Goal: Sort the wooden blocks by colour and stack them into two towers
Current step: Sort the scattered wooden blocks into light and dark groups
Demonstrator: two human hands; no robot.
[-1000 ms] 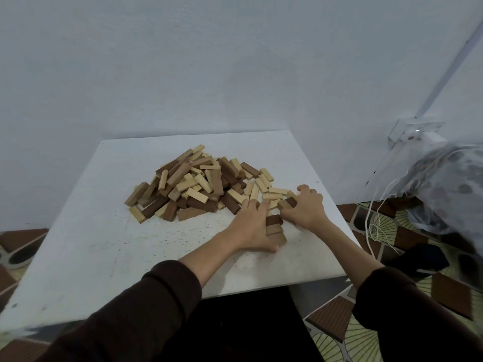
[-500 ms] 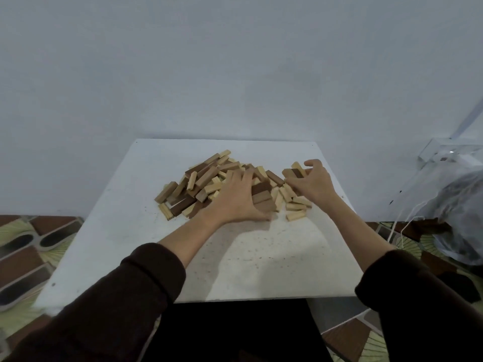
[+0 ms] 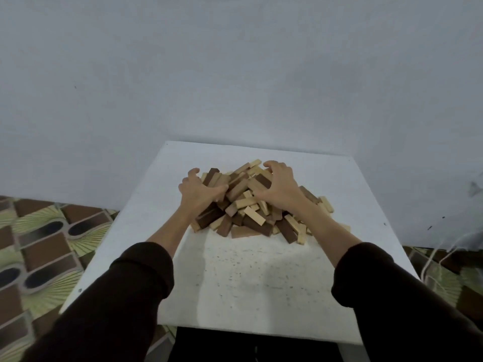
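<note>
sleeves [image 3: 141, 278]: 2 | dark brown | long, bunched mid-forearm

Home rm, patterned floor mat [image 3: 39, 244], plain wall [image 3: 235, 74]

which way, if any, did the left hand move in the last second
Yes: the left hand went left and away from the near edge of the table, onto the left side of the block pile.

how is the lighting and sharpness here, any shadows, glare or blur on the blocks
Head view: dim, flat, bluish light, no glare on the table; soft shadows lie on it beside the forearms; the pile of blocks, left hand and right hand look slightly soft; wide-angle stretch enlarges the sleeves at the lower corners.
</note>
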